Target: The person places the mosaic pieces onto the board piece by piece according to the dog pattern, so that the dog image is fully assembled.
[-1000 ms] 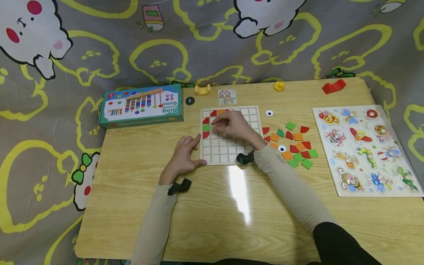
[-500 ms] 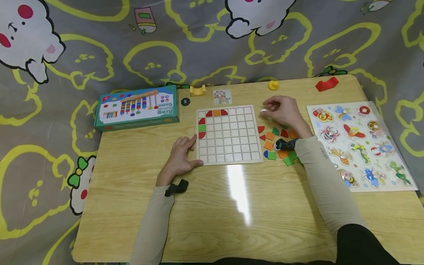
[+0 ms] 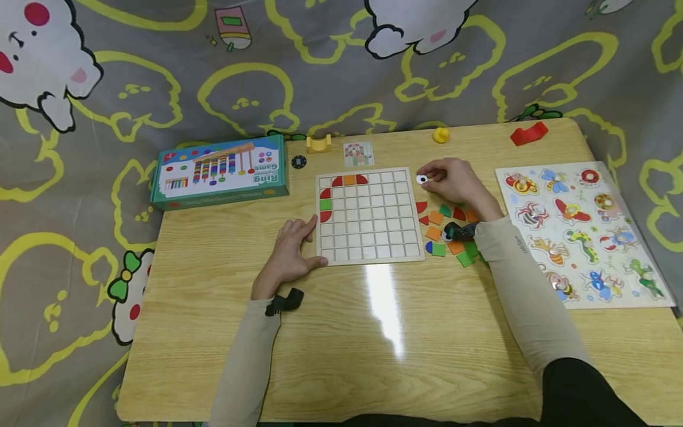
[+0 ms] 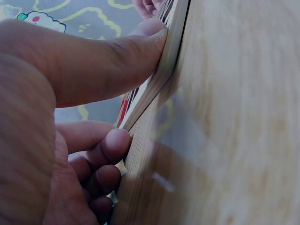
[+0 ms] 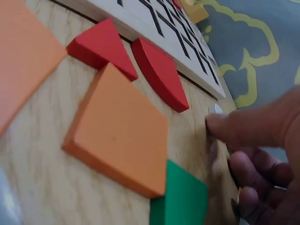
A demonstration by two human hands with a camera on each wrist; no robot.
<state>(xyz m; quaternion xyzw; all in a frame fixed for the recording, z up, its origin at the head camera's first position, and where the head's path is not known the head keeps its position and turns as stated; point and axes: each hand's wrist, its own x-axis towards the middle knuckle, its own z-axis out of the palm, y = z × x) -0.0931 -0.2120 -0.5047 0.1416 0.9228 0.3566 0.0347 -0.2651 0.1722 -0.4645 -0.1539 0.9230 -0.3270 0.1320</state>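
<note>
My right hand [image 3: 453, 179] pinches a round white eye piece [image 3: 421, 179] with a black centre, just beyond the right edge of the wooden grid board [image 3: 368, 219]. In the right wrist view only a sliver of the eye piece [image 5: 216, 108] shows past the fingertip. My left hand [image 3: 288, 254] touches the board's left edge and its near-left corner with index finger and thumb. In the left wrist view the thumb [image 4: 122, 56] presses on the board's corner. Red quarter-round pieces, an orange square [image 3: 349, 181] and a green square [image 3: 325, 204] sit in the board's upper-left cells.
Loose red, orange [image 3: 435, 218], green [image 3: 465, 258] and blue pieces lie right of the board, partly under my right wrist. A picture card [image 3: 358, 154] lies behind the board. A boxed ring game [image 3: 220, 172] stands left, an insect puzzle board [image 3: 576, 225] right.
My right hand has moved from over the board to its right side and now holds the eye piece, turned to show its black centre. The left hand has stayed at the board's edge.
</note>
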